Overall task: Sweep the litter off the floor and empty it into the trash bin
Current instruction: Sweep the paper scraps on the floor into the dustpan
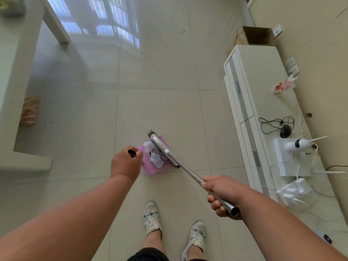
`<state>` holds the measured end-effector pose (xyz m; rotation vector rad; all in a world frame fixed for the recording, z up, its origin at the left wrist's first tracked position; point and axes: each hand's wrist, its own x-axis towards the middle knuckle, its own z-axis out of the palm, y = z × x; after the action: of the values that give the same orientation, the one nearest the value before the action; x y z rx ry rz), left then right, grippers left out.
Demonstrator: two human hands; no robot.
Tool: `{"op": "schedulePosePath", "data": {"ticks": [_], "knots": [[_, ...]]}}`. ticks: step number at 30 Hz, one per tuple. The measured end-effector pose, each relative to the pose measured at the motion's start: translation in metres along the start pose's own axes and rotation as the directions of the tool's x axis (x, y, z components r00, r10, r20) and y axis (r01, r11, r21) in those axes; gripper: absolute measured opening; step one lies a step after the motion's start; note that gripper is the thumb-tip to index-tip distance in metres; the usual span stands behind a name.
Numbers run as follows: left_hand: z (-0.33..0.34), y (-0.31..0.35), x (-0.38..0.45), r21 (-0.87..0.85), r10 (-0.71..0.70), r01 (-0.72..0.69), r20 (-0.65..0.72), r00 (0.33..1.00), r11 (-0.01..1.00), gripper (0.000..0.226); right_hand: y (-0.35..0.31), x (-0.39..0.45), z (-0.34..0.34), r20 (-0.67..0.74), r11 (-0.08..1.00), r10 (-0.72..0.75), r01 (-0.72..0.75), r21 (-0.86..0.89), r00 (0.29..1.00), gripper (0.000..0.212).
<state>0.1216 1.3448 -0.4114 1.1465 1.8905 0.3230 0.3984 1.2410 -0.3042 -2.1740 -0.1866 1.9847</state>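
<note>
A pink dustpan [148,166] rests on the tiled floor in front of my feet. Crumpled white plastic litter [154,153] lies inside it. My left hand [125,164] is closed round the black top of the dustpan's handle [131,153]. My right hand [223,194] grips the silver pole of a broom [188,171]. The broom's white head [163,149] lies across the pan's right side, against the litter. Dark bristles show at both ends of the head. No trash bin is in view.
A long white low cabinet [263,102] runs along the right wall, carrying a camera, router, cables and a power strip. An open cardboard box [254,35] stands behind it. A white table leg [54,21] and a pale ledge with a packet [30,111] are on the left.
</note>
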Motion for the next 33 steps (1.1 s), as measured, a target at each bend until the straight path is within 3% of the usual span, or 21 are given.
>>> {"op": "schedulePosePath", "data": {"ticks": [3,10,16,20,26,33], "knots": [[0.0,0.014,-0.007,-0.006,0.033,-0.033,0.021,0.999,0.999,0.024,0.012,-0.015,-0.003,-0.018,0.994,-0.004,0.006,0.113,1.0,0.027],[0.016,0.06,-0.021,0.044,0.16,-0.166,0.115,0.98,0.985,0.024,0.043,-0.059,-0.023,-0.039,0.94,-0.006,0.019,0.341,0.999,0.014],[0.041,0.093,-0.06,0.044,0.253,-0.267,0.204,0.946,0.963,0.022,0.083,-0.09,-0.046,-0.071,0.867,0.031,0.009,0.497,0.997,0.017],[0.064,0.108,-0.107,0.061,0.308,-0.337,0.278,0.91,0.94,0.014,0.117,-0.116,-0.063,-0.053,0.777,0.03,0.011,0.629,0.998,0.009],[0.106,0.118,-0.167,0.116,0.389,-0.455,0.36,0.848,0.883,0.012,0.179,-0.139,-0.089,-0.041,0.653,0.051,-0.002,0.757,0.998,0.025],[0.154,0.095,-0.247,0.215,0.441,-0.592,0.486,0.755,0.776,0.014,0.282,-0.166,-0.106,-0.017,0.399,0.018,0.009,0.917,1.0,0.03]]}}
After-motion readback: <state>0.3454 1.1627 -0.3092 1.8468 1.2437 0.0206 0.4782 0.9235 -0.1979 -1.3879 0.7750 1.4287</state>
